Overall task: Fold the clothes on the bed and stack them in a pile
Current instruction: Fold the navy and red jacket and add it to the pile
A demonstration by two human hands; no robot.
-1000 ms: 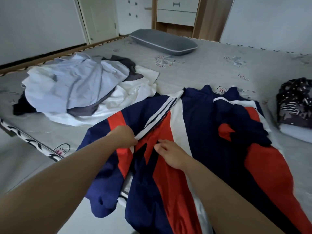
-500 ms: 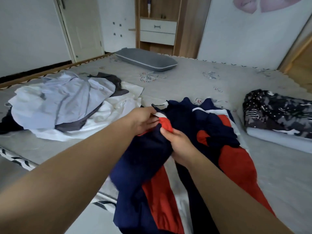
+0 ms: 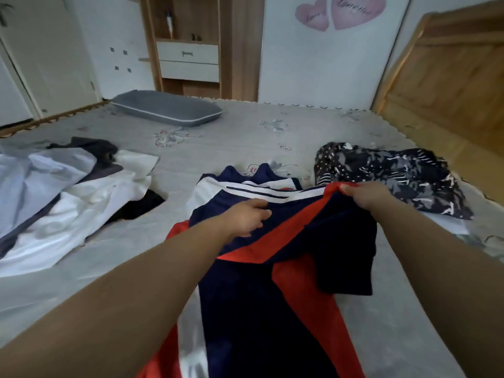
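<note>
Since both hands met mid-jacket (image 3: 272, 268) 0.5 s ago, right hand (image 3: 366, 196) has drawn a pinched edge rightward; left hand (image 3: 245, 216) presses flat, fingers spread. Sleeve fold underway.

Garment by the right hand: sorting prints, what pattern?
Dark with white dots and streaks; head view.

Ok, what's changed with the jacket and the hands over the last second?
The right hand carried a red-and-navy flap rightwards across the jacket and grips it there; the left hand, pinching fabric before, now rests on the jacket. The unfolded heap and patterned pile stayed.
</note>
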